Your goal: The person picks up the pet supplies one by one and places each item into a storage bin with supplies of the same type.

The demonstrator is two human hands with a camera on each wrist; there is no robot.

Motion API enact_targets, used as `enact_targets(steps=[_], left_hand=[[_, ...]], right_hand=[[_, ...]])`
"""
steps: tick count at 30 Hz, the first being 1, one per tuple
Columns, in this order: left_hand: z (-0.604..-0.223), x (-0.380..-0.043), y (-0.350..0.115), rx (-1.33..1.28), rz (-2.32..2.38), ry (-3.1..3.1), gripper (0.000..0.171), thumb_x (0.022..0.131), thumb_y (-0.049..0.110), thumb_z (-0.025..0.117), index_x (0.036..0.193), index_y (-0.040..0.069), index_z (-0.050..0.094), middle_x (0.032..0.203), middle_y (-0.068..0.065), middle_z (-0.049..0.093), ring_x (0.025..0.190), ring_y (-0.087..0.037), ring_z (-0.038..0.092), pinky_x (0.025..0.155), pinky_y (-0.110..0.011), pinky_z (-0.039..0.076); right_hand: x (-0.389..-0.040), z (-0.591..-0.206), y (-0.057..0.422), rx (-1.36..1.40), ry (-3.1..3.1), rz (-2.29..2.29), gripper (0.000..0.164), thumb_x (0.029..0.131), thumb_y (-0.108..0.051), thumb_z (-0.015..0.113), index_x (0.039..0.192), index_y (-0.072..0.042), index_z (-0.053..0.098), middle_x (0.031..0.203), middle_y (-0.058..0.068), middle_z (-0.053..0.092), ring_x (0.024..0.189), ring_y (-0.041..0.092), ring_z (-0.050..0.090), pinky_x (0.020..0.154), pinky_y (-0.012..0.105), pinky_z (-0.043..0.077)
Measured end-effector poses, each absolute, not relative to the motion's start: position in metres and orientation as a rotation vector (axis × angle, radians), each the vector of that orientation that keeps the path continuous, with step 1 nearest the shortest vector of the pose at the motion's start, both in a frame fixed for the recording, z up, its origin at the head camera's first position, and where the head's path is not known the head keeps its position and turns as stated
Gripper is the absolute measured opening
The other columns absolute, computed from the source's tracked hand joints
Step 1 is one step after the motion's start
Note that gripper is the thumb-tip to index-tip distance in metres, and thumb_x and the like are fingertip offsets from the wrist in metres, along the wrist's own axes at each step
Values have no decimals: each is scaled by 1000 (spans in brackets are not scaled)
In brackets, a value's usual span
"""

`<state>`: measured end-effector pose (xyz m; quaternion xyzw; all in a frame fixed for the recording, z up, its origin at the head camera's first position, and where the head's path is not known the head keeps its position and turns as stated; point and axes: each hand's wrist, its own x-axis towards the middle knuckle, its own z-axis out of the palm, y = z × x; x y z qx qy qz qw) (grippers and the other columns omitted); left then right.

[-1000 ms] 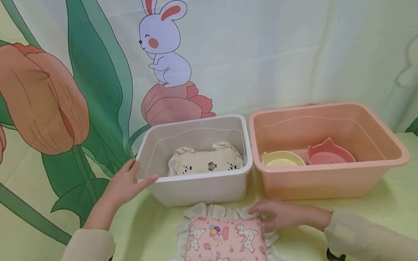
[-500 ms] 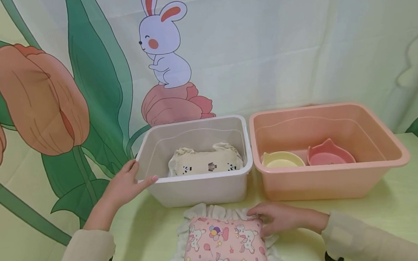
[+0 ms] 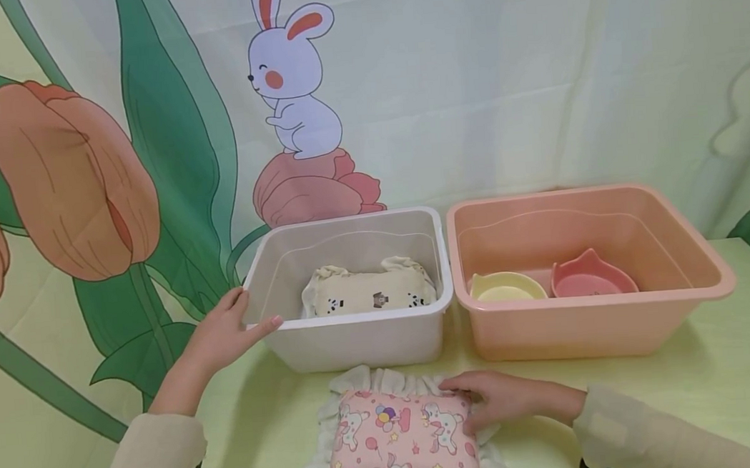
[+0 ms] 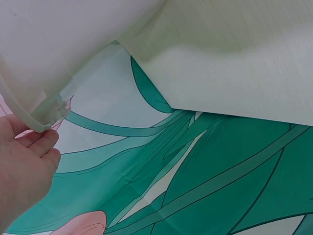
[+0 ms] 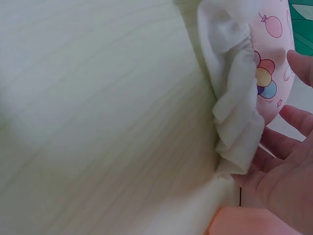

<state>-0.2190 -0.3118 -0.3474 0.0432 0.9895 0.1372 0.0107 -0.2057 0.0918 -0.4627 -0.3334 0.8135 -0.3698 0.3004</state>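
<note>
My left hand (image 3: 226, 332) grips the left front corner of a white plastic bin (image 3: 362, 346), thumb over the front rim. In the left wrist view its fingers (image 4: 46, 142) curl at the rim. Inside the bin lies a cream pillow (image 3: 352, 284) with small animal prints. In front, on the table, lies a pink unicorn-print pillow (image 3: 403, 433) with a white frill. My right hand (image 3: 504, 398) is at its upper right corner, fingers spread along the frill (image 5: 237, 122). The right thumb (image 5: 301, 66) overlaps the pink fabric in the right wrist view; the pillow lies flat.
A peach bin (image 3: 581, 329) stands right beside the white one. It holds a yellow dish (image 3: 510, 286) and a pink dish (image 3: 590, 274). The pale green table (image 3: 718, 370) meets a printed curtain (image 3: 507, 75) behind the bins.
My right hand has slid slightly left over the corner of the pink pillow. The left hand, both bins and the pillows have kept their places.
</note>
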Motion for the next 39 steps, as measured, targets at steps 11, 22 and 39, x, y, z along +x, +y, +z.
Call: enact_targets(steps=[11, 22, 39], left_hand=[[-347, -217, -311, 135, 439, 3083, 93, 81, 62, 44, 139, -5, 16, 143, -22, 19, 124, -42, 31, 95, -58, 30], [-348, -217, -312, 131, 445, 3077, 94, 80, 63, 44, 139, -5, 16, 143, -22, 19, 123, -42, 31, 94, -58, 30], [-348, -219, -313, 137, 431, 3081, 94, 80, 63, 43, 139, -4, 16, 143, -22, 19, 123, -42, 32, 94, -58, 31]], right_hand=[[-205, -467, 90, -903, 2149, -971, 59, 77, -27, 67, 127, -7, 46, 124, 0, 51, 104, 10, 47, 97, 36, 37], [-204, -480, 85, -973, 2213, -969, 53, 74, -26, 69, 121, -8, 52, 106, -6, 58, 90, 4, 48, 84, 24, 42], [-199, -477, 80, -940, 2280, -936, 44, 74, -25, 69, 113, -10, 57, 92, -10, 55, 82, 6, 45, 76, 23, 40]])
